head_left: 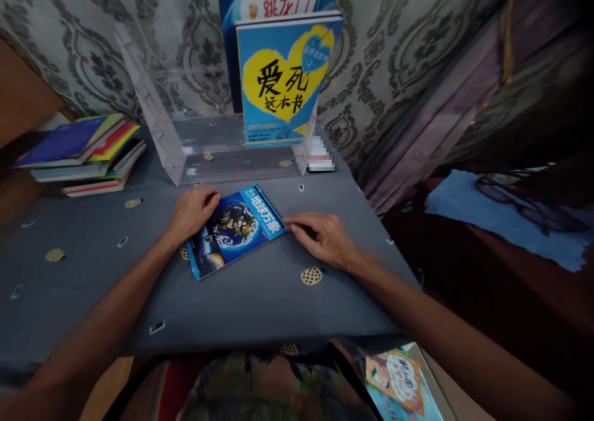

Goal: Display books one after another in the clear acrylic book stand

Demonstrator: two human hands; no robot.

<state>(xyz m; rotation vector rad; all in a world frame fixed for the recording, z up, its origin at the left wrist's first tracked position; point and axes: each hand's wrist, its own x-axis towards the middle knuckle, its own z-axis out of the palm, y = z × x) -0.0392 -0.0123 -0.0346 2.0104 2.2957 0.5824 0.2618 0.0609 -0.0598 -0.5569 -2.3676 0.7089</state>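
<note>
A blue children's book [236, 226] with a picture of the Earth on its cover lies at a slant on the table, cover up. Its upper left edge is gripped by my left hand [197, 210], with the fingers curled and partly hidden. At the book's right corner, the thumb and fingertips of my right hand [325, 238] close on the edge. Behind the book stands a clear acrylic rack [169, 148]. A blue book with a yellow heart [288, 83] stands upright at the rack's right side, in front of a taller blue book [232, 56].
Several books [78, 142] are stacked at the left on the grey patterned tablecloth [260, 312]. A small blurred item [321, 155] sits beside the rack's right end. Below the table's front edge is a box with books [401, 384]. Glasses [529, 204] lie on blue cloth at right.
</note>
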